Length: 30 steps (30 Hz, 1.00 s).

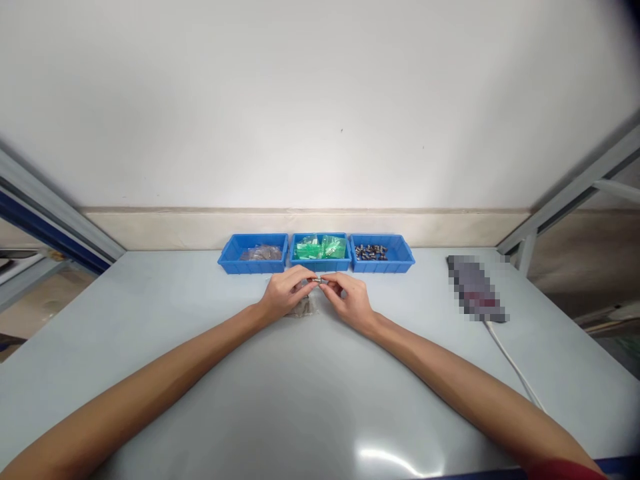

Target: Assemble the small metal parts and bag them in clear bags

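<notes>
"What have you got there?"

"A small metal part (319,280), right now just on my side of the middle bin (327,265). Left hand (293,291) pinching one end, right hand (349,297) pinching the other!"

"Tricky at that size?"

"Fingertips only, I'd say: light, even pressure, both ends in line, or it could slip."

"And what's in the way?"

"A clear plastic bag (303,308) on the table (260,400), partly hidden by my left hand; I can't tell if they touch. Could snag. Beyond, the left bin (253,268) with clear packets (265,253), green packets (333,247) in the middle one, metal pieces (370,253) in the right bin (383,267). Off right, a blurred dark object (477,288) trails a white cable (513,365), well apart from my fingers."
</notes>
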Each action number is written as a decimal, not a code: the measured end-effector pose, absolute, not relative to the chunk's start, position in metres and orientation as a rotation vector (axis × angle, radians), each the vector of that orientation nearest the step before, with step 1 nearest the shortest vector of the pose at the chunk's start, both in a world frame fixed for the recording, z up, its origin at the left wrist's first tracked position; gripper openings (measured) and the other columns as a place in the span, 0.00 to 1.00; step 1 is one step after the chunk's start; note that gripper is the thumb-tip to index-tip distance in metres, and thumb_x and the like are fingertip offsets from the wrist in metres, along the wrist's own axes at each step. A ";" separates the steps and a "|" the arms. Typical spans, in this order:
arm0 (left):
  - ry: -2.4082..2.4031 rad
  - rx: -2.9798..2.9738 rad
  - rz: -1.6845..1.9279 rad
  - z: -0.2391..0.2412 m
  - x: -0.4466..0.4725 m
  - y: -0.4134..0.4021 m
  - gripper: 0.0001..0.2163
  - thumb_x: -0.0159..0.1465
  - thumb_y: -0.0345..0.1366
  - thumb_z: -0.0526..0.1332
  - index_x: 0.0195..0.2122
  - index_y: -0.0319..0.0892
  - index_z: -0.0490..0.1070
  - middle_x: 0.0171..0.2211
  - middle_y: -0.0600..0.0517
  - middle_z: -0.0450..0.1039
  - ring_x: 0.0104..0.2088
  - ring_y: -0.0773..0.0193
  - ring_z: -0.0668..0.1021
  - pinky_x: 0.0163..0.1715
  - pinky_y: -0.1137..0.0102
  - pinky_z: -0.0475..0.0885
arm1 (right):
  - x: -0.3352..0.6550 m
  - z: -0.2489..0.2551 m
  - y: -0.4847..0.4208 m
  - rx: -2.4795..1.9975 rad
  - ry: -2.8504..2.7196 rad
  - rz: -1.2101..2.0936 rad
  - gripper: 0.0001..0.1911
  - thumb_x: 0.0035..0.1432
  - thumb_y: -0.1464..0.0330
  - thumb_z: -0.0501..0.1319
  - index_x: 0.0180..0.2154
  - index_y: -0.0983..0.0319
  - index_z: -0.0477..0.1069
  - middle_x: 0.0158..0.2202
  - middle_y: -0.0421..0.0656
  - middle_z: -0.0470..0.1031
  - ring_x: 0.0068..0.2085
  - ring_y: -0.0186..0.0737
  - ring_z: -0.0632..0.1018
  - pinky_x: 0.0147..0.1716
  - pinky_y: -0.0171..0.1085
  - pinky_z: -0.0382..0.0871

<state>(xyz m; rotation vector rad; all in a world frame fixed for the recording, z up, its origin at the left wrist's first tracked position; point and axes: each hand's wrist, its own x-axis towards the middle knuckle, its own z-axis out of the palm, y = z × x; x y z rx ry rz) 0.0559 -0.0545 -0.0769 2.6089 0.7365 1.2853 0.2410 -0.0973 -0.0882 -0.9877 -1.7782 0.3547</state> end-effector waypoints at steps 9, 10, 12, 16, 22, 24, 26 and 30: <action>0.701 2.632 1.299 -0.079 0.055 -0.053 0.07 0.67 0.36 0.57 0.39 0.39 0.73 0.33 0.48 0.77 0.31 0.67 0.76 0.30 0.75 0.70 | 0.241 -0.090 -0.096 -0.973 -1.783 0.369 0.09 0.61 0.70 0.58 0.43 0.62 0.73 0.29 0.42 0.76 0.27 0.35 0.74 0.30 0.34 0.70; 0.705 2.634 1.296 -0.079 0.055 -0.053 0.07 0.67 0.35 0.57 0.39 0.38 0.72 0.32 0.49 0.77 0.31 0.67 0.77 0.30 0.75 0.70 | 0.241 -0.090 -0.096 -0.974 -1.782 0.368 0.09 0.60 0.70 0.58 0.43 0.62 0.73 0.28 0.42 0.76 0.27 0.35 0.74 0.30 0.34 0.70; 0.716 2.639 1.282 -0.079 0.055 -0.053 0.07 0.67 0.35 0.57 0.40 0.38 0.72 0.33 0.49 0.77 0.32 0.67 0.77 0.31 0.75 0.70 | 0.240 -0.090 -0.096 -0.975 -1.778 0.365 0.09 0.60 0.70 0.58 0.42 0.62 0.73 0.27 0.42 0.76 0.26 0.35 0.74 0.29 0.34 0.70; 0.716 2.634 1.239 -0.079 0.053 -0.054 0.07 0.68 0.34 0.55 0.39 0.39 0.72 0.33 0.49 0.77 0.33 0.67 0.77 0.32 0.75 0.70 | 0.240 -0.090 -0.097 -0.965 -1.769 0.371 0.09 0.60 0.70 0.58 0.43 0.62 0.73 0.27 0.41 0.75 0.26 0.34 0.73 0.30 0.33 0.70; 0.722 2.587 1.153 -0.076 0.052 -0.056 0.11 0.69 0.36 0.52 0.36 0.39 0.72 0.31 0.50 0.76 0.30 0.68 0.76 0.31 0.75 0.69 | 0.239 -0.091 -0.099 -0.939 -1.783 0.361 0.08 0.61 0.69 0.58 0.41 0.63 0.73 0.25 0.40 0.73 0.25 0.33 0.71 0.27 0.32 0.68; 0.723 2.571 1.144 -0.075 0.052 -0.057 0.11 0.69 0.36 0.53 0.36 0.39 0.72 0.30 0.50 0.75 0.30 0.68 0.75 0.30 0.76 0.69 | 0.239 -0.091 -0.099 -0.939 -1.780 0.360 0.08 0.61 0.70 0.58 0.41 0.63 0.73 0.25 0.40 0.73 0.24 0.33 0.71 0.27 0.31 0.67; 0.697 2.571 1.177 -0.075 0.053 -0.057 0.09 0.69 0.36 0.54 0.37 0.39 0.72 0.30 0.50 0.75 0.28 0.69 0.75 0.28 0.76 0.69 | 0.238 -0.091 -0.100 -0.944 -1.770 0.358 0.08 0.60 0.70 0.58 0.41 0.63 0.73 0.25 0.40 0.73 0.25 0.32 0.71 0.27 0.31 0.68; 0.639 2.594 1.266 -0.076 0.052 -0.058 0.06 0.67 0.34 0.56 0.39 0.39 0.71 0.31 0.50 0.76 0.29 0.69 0.75 0.28 0.77 0.69 | 0.237 -0.090 -0.103 -0.943 -1.767 0.374 0.08 0.60 0.72 0.58 0.42 0.63 0.72 0.25 0.39 0.73 0.24 0.32 0.71 0.26 0.31 0.67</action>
